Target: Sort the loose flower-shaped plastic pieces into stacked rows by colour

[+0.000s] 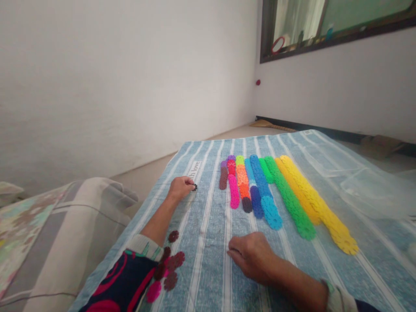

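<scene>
My left hand (181, 188) pinches a small black flower-shaped disc (195, 187) by its edge, over the left part of the striped cloth. Loose brown discs (173, 236) and pink discs (154, 291) lie beside my left sleeve, some partly hidden by it. Closer to me, my right hand (251, 256) rests on the cloth with its fingers curled closed. Whatever may be in those fingers is hidden. Beyond it, overlapping discs lie in colour rows, among them a pink row (234, 190), a blue row (259, 175), a green row (289, 199) and a yellow row (318, 203).
The blue-and-white striped cloth (208, 242) covers the table. A clear plastic container or bag (370, 190) lies at the right. Grey-and-white bedding (84, 234) is on the left. A white wall (130, 78) stands behind, with a window (344, 26) at upper right.
</scene>
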`<state>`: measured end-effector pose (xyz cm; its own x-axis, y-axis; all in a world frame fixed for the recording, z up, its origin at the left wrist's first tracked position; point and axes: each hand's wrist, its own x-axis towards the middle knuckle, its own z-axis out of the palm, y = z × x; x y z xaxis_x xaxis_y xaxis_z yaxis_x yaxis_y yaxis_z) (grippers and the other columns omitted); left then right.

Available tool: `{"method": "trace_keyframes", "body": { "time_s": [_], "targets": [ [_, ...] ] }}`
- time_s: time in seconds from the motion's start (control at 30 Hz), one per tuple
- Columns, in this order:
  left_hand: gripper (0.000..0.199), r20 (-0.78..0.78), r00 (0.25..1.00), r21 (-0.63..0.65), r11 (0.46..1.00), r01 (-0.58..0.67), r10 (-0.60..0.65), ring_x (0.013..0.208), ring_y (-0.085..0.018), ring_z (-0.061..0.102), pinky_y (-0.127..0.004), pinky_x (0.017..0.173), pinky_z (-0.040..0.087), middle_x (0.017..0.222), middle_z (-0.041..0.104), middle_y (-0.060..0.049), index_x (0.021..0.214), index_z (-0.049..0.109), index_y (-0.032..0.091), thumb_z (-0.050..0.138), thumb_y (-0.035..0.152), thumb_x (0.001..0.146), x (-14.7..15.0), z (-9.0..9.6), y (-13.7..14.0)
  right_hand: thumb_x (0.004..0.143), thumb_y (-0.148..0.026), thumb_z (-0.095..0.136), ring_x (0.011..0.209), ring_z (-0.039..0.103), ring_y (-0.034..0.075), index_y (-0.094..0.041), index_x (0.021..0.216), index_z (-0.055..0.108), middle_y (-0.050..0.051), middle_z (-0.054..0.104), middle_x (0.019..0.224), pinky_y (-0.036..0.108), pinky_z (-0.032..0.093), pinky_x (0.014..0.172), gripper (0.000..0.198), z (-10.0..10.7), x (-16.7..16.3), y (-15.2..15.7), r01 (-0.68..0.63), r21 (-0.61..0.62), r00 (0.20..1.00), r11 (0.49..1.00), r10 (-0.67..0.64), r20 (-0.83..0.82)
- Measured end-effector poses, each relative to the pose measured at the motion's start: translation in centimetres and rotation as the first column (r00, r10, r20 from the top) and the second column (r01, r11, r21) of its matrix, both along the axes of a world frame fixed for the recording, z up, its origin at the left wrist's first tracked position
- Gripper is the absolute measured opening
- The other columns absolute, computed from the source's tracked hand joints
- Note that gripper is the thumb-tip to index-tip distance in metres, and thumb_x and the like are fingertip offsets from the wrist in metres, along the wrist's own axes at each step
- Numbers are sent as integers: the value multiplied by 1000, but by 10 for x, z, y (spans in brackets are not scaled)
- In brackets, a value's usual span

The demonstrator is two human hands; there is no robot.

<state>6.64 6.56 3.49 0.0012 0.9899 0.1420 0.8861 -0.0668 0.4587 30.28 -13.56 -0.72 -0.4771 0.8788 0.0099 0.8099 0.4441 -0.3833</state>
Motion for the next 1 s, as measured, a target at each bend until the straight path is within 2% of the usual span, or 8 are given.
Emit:
{"method": "trace_keyframes", "body": {
  "time_s": [0.07,0.13,0.27,0.33,0.43,0.57,0.77,1.0],
  "targets": [
    [13,133,985,-7,993,115,-113,62,-14,61,-23,59,45,63,67,0,75,72,15,63,22,67,15,2,-14,95,-30,50,68,67,17,-19,85,66,4,74,79,28,23,56,21,1,0,0,2,0,1000,1000,-2,6],
    [13,245,937,-50,961,270,-251,60,-13,60,-23,59,46,62,67,1,75,72,15,63,21,68,38,2,-31,95,-30,50,67,67,17,-19,85,66,4,74,79,28,22,55,22,2,-1,0,7,7,1000,1000,-7,10],
    [14,396,784,-75,834,546,-478,66,-13,63,-22,64,49,71,70,-1,75,72,14,59,16,69,91,-4,-65,94,-29,51,66,67,17,-19,85,67,5,74,78,28,23,54,21,2,0,0,16,17,1000,1000,-16,0],
    [15,391,739,-40,792,610,-549,69,-13,64,-23,68,50,74,71,-2,74,72,15,58,14,70,113,-9,-77,94,-29,52,66,67,17,-19,84,67,5,74,78,28,24,54,21,2,0,0,18,27,1000,999,-18,-8],
    [15,299,724,8,760,650,-622,73,-14,64,-25,72,50,75,72,-2,72,72,16,57,12,70,134,-15,-86,94,-29,52,67,68,18,-19,84,67,5,74,79,28,26,56,21,0,0,0,14,48,1000,999,-14,-12],
    [19,122,731,16,737,675,-672,76,-16,64,-25,74,49,74,71,-2,69,71,18,54,10,70,143,-21,-86,94,-30,52,69,69,19,-18,85,67,6,75,80,27,30,57,21,-4,0,1,13,62,1000,998,-12,-18],
    [21,-77,755,13,757,654,-651,81,-17,62,-28,78,48,80,70,-4,77,73,19,52,13,78,145,-23,-87,94,-32,52,72,70,20,-19,85,68,6,75,81,27,32,59,22,-4,0,1,20,53,999,998,-19,-28],
    [18,-212,780,11,796,605,-589,82,-18,60,-27,75,46,82,66,-5,80,72,19,54,15,81,143,-24,-90,93,-30,53,71,69,20,-20,88,69,6,75,80,28,30,57,20,-2,0,0,36,66,999,997,-36,2]
  ]
}}
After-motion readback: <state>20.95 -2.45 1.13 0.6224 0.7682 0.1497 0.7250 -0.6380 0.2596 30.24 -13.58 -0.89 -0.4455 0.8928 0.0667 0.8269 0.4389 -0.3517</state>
